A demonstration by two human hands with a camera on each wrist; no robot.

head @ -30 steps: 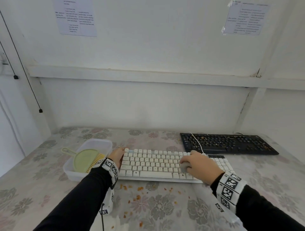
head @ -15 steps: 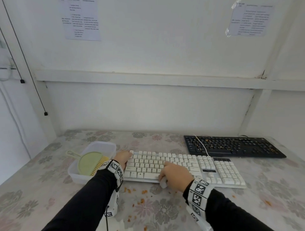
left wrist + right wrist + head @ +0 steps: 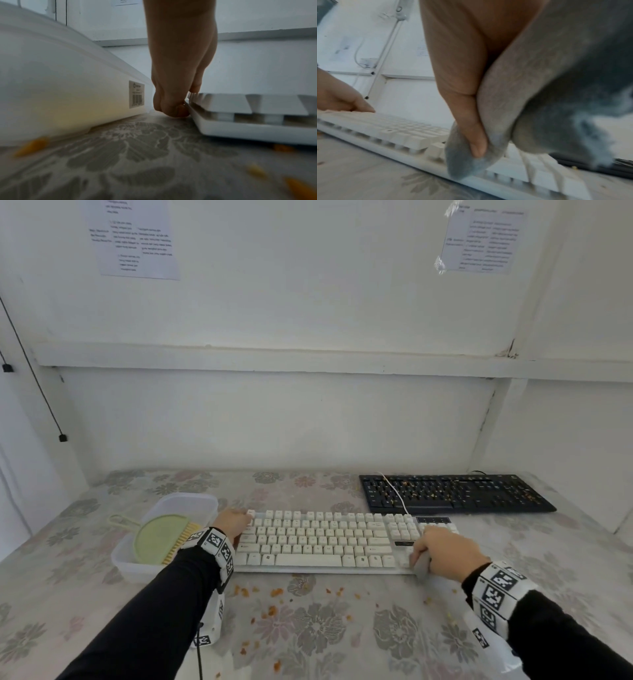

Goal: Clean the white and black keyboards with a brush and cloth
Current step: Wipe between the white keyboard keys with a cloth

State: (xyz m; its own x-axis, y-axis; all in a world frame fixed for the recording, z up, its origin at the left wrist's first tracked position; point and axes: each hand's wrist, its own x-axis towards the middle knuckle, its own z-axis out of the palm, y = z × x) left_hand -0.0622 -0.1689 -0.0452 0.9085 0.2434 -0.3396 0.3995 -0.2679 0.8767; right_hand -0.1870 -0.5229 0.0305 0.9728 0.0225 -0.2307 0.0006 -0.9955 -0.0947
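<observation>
Swept right along white keyboard [image 3: 318, 539] to arrow keys, cloth [image 3: 422, 568] bunched in right grip [image 3: 445, 549]; still clamping left end with left grip [image 3: 234, 523]. Barcode sticker [image 3: 136, 94] on tub [image 3: 51, 81], print unreadable.

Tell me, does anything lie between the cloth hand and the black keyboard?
Only the far rows of the white keyboard, which the right hand and its grey cloth rest on. A thin white cable crosses the left part of the black keyboard.
</observation>
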